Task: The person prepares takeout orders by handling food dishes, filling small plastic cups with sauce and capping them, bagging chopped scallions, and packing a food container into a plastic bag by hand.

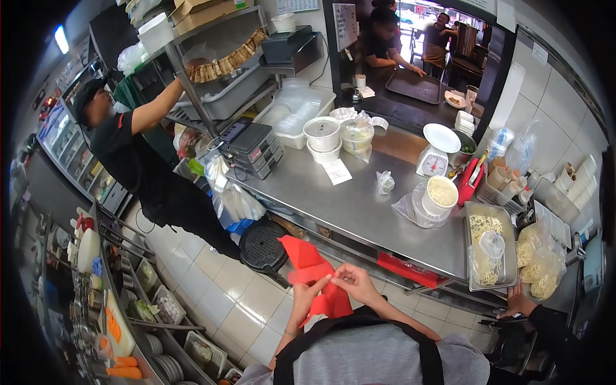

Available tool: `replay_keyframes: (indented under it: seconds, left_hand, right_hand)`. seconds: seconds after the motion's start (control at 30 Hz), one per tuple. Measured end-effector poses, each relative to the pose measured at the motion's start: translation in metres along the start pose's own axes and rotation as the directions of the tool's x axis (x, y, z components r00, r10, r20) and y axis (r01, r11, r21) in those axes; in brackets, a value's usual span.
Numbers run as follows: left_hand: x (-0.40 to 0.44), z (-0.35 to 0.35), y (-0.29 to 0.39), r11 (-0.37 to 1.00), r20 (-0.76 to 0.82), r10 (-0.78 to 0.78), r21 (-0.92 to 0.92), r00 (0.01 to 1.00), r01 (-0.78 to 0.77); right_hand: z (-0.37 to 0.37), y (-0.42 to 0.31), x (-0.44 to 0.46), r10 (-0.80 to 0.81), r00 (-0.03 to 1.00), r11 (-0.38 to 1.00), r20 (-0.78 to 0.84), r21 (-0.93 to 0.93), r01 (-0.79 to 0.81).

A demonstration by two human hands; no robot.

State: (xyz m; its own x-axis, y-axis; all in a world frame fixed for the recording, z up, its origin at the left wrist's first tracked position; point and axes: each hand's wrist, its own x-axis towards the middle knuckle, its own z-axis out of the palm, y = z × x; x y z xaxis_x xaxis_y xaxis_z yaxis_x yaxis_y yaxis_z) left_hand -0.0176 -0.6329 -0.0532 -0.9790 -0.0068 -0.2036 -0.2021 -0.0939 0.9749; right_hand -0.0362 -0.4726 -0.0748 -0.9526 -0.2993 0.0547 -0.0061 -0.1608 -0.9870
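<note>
A limp, crumpled piece of thin red material (307, 256), probably a bag, hangs in front of my body, beside the steel counter's front edge. My left hand (310, 294) grips it from the left, thumb pressed against the fingers. Close beside it, my right hand (357, 282) pinches the red material near the left thumb. Its lower part hangs down between the wrists, and folds hide how it opens. More red material (408, 270) lies on the shelf under the counter.
The steel counter (301, 192) carries stacked tubs (323, 136), a scale (433, 159), a bagged tub (440, 194) and a noodle tray (493, 250). A black stool (263, 247) stands ahead. At left a person (138, 147) reaches into a rack; another person's hand (518, 303) is at right.
</note>
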Motion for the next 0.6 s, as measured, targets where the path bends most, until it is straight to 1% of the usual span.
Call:
replay_keyframes:
  seconds: [0.07,0.1,0.17,0.2,0.23,0.27,0.33,0.37,0.43,0.47,0.5,0.53,0.57,0.6]
  left_hand:
    - [0.016,-0.020,-0.017,0.977,-0.040,0.181,-0.103,0.983,-0.185]
    - [0.021,-0.034,-0.026,0.950,-0.066,0.266,-0.152,0.962,-0.273]
    - [0.024,-0.057,-0.007,0.938,-0.241,0.303,-0.094,0.922,-0.333]
    - [0.025,-0.078,-0.009,0.935,-0.296,0.328,-0.035,0.897,-0.353]
    - [0.026,-0.097,-0.012,0.929,-0.348,0.354,0.025,0.868,-0.369]
    - [0.027,-0.107,-0.008,0.927,-0.389,0.370,0.086,0.844,-0.366]
    - [0.028,-0.118,-0.002,0.914,-0.461,0.405,0.207,0.790,-0.348]
    - [0.030,-0.118,-0.004,0.915,-0.464,0.403,0.225,0.789,-0.335]
    - [0.025,-0.085,0.023,0.819,-0.383,0.554,0.412,0.740,-0.400]
    - [0.023,-0.063,0.033,0.755,-0.323,0.621,0.493,0.714,-0.433]
    - [0.024,-0.047,0.032,0.753,-0.267,0.603,0.503,0.752,-0.425]
    - [0.024,-0.030,0.033,0.690,-0.179,0.646,0.552,0.742,-0.468]
    - [0.024,-0.011,0.034,0.623,-0.079,0.677,0.590,0.732,-0.513]
    - [0.022,0.004,0.035,0.553,0.028,0.696,0.617,0.717,-0.561]
  right_hand:
    - [-0.008,-0.001,0.003,-0.002,0.996,1.000,-0.089,-0.020,0.000]
    - [-0.016,-0.005,0.004,-0.088,0.985,0.996,-0.151,-0.025,0.085]
    - [-0.041,-0.011,0.004,-0.196,0.940,0.974,-0.280,-0.167,0.154]
    - [-0.055,-0.013,0.001,-0.246,0.906,0.949,-0.345,-0.275,0.153]
    - [-0.066,-0.017,-0.003,-0.284,0.868,0.926,-0.408,-0.353,0.137]
    - [-0.078,-0.018,-0.007,-0.283,0.843,0.894,-0.457,-0.445,0.058]
    - [-0.099,-0.014,-0.020,-0.230,0.859,0.778,-0.458,-0.617,-0.121]
    - [-0.100,-0.013,-0.020,-0.257,0.866,0.753,-0.429,-0.651,-0.100]
    - [-0.099,-0.013,-0.023,-0.305,0.878,0.698,-0.370,-0.714,-0.058]
    - [-0.087,-0.027,-0.021,-0.313,0.878,0.716,-0.363,-0.697,-0.033]
    - [-0.068,-0.048,-0.015,-0.322,0.873,0.732,-0.366,-0.681,-0.015]
    - [-0.051,-0.062,-0.009,-0.447,0.857,0.693,-0.256,-0.705,0.151]
    - [-0.034,-0.073,-0.003,-0.559,0.815,0.633,-0.152,-0.713,0.301]
    - [-0.016,-0.086,-0.002,-0.505,0.859,0.609,-0.082,-0.739,0.288]
